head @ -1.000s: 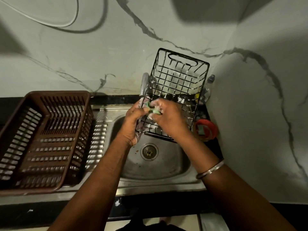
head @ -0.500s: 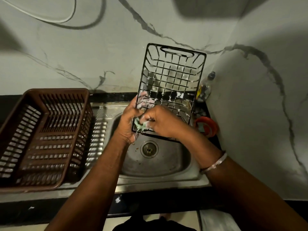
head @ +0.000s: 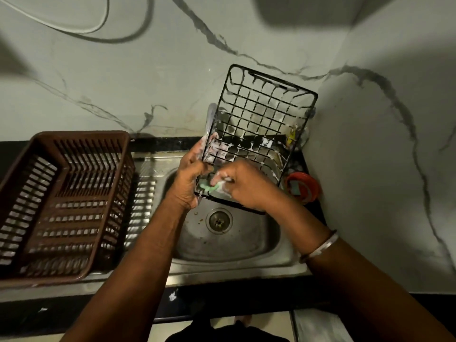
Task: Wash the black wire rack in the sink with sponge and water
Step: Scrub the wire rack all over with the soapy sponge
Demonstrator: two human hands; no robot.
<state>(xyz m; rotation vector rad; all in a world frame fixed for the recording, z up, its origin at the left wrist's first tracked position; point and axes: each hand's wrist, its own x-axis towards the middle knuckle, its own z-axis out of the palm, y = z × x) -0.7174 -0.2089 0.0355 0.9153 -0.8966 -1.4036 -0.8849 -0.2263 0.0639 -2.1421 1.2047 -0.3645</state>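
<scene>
The black wire rack (head: 261,114) stands tilted on end over the steel sink (head: 229,240), its top leaning toward the wall, with soap suds on its wires. My left hand (head: 190,178) grips the rack's lower left edge. My right hand (head: 244,183) holds a green sponge (head: 209,185) pressed against the rack's lower wires. Foam covers the fingers of both hands. The tap (head: 211,119) shows behind the rack's left side; no running water is visible.
A brown plastic dish basket (head: 61,203) sits on the drainboard at the left. A round orange container (head: 302,186) and a small bottle (head: 296,137) stand in the right corner by the wall. Food bits lie around the drain (head: 219,219).
The rack has been tipped and turned a little, and my right hand with the sponge has moved from the rack's middle down to its lower left wires.
</scene>
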